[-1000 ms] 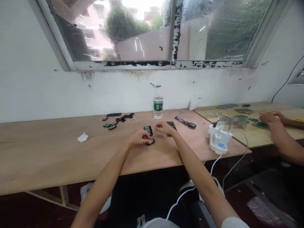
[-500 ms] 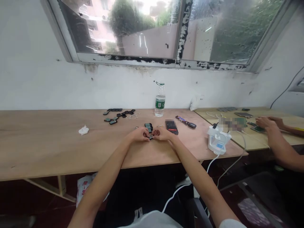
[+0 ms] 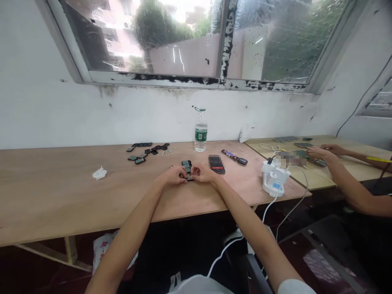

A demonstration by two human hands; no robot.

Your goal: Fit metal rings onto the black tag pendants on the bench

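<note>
Both my hands work close together near the front of the table on a small dark rectangular piece (image 3: 190, 178) with a grey face. My left hand (image 3: 175, 175) pinches its left side with curled fingers. On the other side, my right hand (image 3: 203, 173) has its fingertips closed on the piece's right edge. Fingers cover much of it, so its exact kind is unclear. Just beyond lies a short column of similar black pieces with grey-green faces (image 3: 186, 164). A phone (image 3: 217, 164) lies right of my right hand.
Several more black pieces (image 3: 140, 161) and small white bits (image 3: 167, 152) lie at the back left. Crumpled tissue (image 3: 99, 174), a water bottle (image 3: 201, 132), a chocolate bar (image 3: 229, 154), a black fob (image 3: 242, 161) and a white power strip (image 3: 275, 179) stand around. A co-worker's hands (image 3: 317, 153) are at the right.
The view has turned slightly right, so the table's things sit further left. My hands stay together on the small piece. The co-worker's near hand has shifted a little left.
</note>
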